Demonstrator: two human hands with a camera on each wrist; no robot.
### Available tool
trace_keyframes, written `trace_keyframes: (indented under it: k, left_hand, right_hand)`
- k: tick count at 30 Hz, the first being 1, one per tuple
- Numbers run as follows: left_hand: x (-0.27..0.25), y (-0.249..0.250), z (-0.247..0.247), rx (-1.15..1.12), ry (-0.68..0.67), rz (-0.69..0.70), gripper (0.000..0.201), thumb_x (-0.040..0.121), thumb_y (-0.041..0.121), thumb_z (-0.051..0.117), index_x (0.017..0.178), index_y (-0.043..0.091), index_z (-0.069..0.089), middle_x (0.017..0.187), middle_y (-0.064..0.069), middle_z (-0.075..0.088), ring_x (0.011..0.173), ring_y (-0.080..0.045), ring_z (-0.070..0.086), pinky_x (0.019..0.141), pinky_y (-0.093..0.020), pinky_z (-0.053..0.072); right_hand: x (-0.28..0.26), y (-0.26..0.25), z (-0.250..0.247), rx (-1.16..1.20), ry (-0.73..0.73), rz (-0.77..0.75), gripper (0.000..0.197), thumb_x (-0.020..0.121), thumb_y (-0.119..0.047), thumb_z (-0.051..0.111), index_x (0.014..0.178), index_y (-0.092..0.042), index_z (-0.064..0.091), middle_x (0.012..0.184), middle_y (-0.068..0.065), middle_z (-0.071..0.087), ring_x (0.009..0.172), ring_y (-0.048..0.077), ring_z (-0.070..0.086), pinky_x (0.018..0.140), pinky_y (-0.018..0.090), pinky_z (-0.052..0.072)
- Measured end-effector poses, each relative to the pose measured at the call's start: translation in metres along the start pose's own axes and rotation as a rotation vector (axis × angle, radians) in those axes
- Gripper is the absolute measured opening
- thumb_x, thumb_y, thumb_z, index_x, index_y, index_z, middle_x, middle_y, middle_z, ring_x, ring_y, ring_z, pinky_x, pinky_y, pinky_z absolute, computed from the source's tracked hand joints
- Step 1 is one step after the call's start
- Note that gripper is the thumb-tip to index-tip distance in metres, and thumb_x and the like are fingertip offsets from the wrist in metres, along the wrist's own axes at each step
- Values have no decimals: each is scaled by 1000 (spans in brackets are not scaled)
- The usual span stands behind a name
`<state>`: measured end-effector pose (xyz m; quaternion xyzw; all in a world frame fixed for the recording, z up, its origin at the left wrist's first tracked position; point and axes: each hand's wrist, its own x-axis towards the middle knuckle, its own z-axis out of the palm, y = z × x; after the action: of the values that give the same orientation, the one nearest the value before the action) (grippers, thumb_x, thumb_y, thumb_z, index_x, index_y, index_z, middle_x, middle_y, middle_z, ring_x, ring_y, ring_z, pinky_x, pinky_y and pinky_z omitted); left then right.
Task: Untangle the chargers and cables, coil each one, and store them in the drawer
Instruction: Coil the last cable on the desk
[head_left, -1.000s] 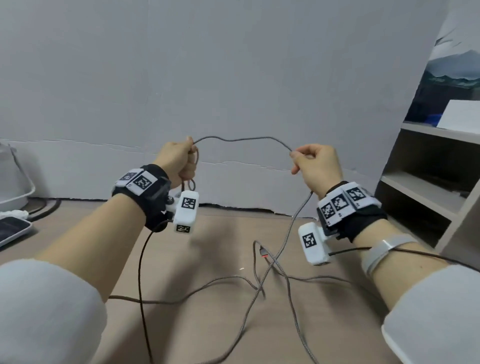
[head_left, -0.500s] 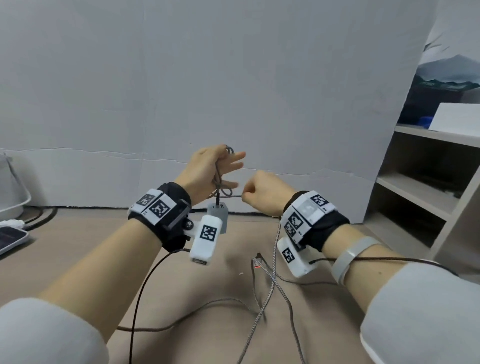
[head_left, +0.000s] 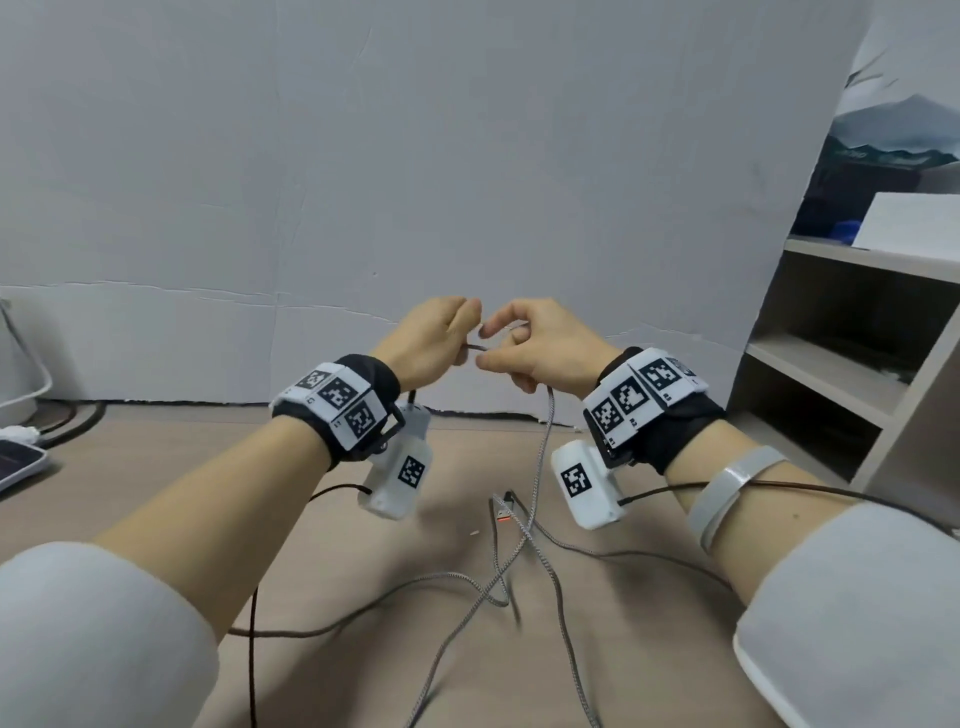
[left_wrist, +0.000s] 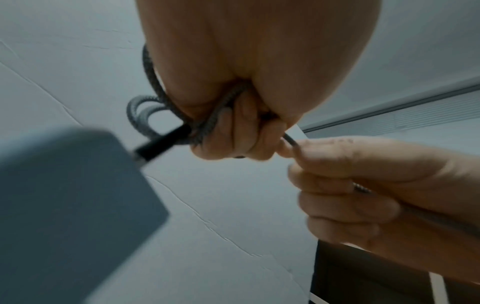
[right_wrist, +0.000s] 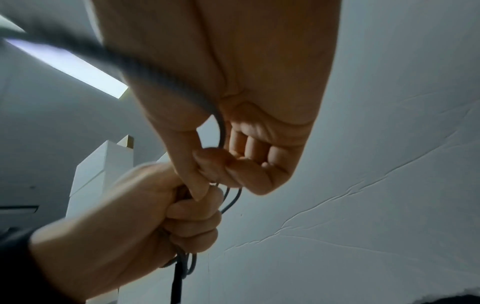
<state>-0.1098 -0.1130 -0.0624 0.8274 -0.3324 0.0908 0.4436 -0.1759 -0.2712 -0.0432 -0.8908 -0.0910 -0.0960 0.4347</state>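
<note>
Both hands are raised above the worktop, nearly touching, in front of the grey backdrop sheet.

Left hand: fingers curled tight round several turns of the braided grey cable. Small loops stick out of the fist on the side away from the right hand. A black plug hangs below the fist, seated in a grey charger block, which is blurred in the left wrist view.

Right hand: thumb and forefinger pinch the same cable just beside the left fist; the other fingers are curled in. From this pinch the cable drops to the worktop.

On the worktop, below the hands: the slack of the braided cable crosses another loose strand, beside a USB plug with an orange insert.

A shelf unit stands to the right of the hands. Drawer not visible in any view.
</note>
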Motion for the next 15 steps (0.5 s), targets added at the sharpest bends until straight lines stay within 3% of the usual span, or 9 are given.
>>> trace_keyframes:
  k: [3, 5, 8, 10, 12, 15]
  left_hand:
    - [9, -19, -15, 38, -16, -31, 44, 106, 43, 41, 86, 5, 52, 65, 2, 50, 53, -14, 41, 53, -29, 36]
    - [10, -28, -24, 53, -52, -25, 41, 99, 49, 56, 89, 9, 58, 67, 6, 49, 53, -8, 43, 51, -23, 37]
    - [14, -37, -31, 125, -69, 8, 31, 90, 38, 73, 86, 9, 64, 62, 10, 48, 42, 1, 42, 44, -11, 32]
    - [19, -44, -36, 181, 3, 5, 29, 93, 31, 71, 79, 7, 64, 58, 9, 49, 39, 0, 41, 42, -10, 31]
    - [25, -56, -44, 247, 152, -28, 33, 97, 32, 65, 71, 12, 64, 59, 9, 53, 47, -2, 45, 47, -13, 31]
    - [30, -71, -55, 256, 324, -159, 39, 100, 39, 57, 73, 12, 61, 61, 4, 53, 56, -12, 47, 54, -29, 34]
  right_hand:
    - [-1, 6, -11, -24, -85, 83, 25, 89, -5, 72, 111, -4, 62, 57, 2, 55, 51, 19, 56, 49, 25, 48]
    - [-4, 9, -17, -85, -153, 140, 19, 91, 0, 66, 110, 0, 64, 67, 7, 60, 58, 21, 67, 57, 29, 57]
    - [-8, 16, -24, -106, -175, 217, 16, 96, 4, 54, 108, 3, 63, 76, 12, 63, 68, 26, 74, 67, 36, 62]
    - [-7, 21, -28, -77, -139, 253, 17, 98, 4, 46, 105, 1, 61, 75, 17, 65, 69, 27, 75, 66, 35, 62]
    - [-5, 27, -31, -30, -72, 262, 16, 100, 3, 45, 102, -1, 60, 72, 16, 64, 62, 23, 73, 60, 33, 62]
    - [-1, 38, -35, 79, 118, 198, 10, 101, -9, 57, 100, -3, 65, 69, 6, 49, 45, 12, 59, 48, 26, 52]
